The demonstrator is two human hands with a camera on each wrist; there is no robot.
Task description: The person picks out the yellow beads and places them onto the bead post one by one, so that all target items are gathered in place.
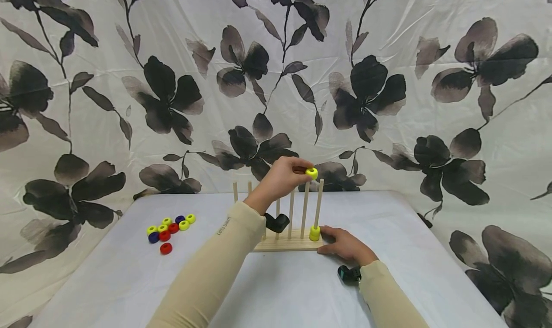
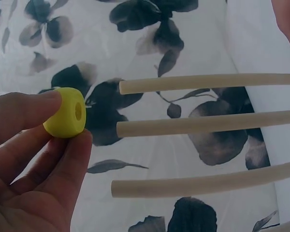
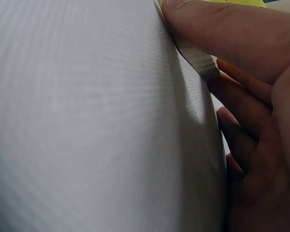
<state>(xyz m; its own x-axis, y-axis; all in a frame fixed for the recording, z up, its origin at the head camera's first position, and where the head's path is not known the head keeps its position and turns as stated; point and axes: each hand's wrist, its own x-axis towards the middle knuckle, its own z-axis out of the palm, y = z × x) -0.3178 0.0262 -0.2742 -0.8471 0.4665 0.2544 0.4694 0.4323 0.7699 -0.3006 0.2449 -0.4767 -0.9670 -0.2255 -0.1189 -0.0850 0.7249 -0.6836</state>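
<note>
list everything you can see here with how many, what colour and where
held ring: one, yellow, in the left hand's fingers near the peg tops
stacked rings: apparently two, yellow, on the rightmost peg
loose yellow rings: five, yellow, table's left side
red rings: three, red, same cluster
blue rings: two, dark blue, same cluster
pegs: at least six, pale wood, upright on the base
base: one, pale wood, on the table
table: one, white, under everything
backdrop: one, pale with dark flowers, behind
wrist devices: two, black, one per wrist
sleeves: two, beige, both arms
left hand: one, above base
right hand: one, gripping base's right end
</note>
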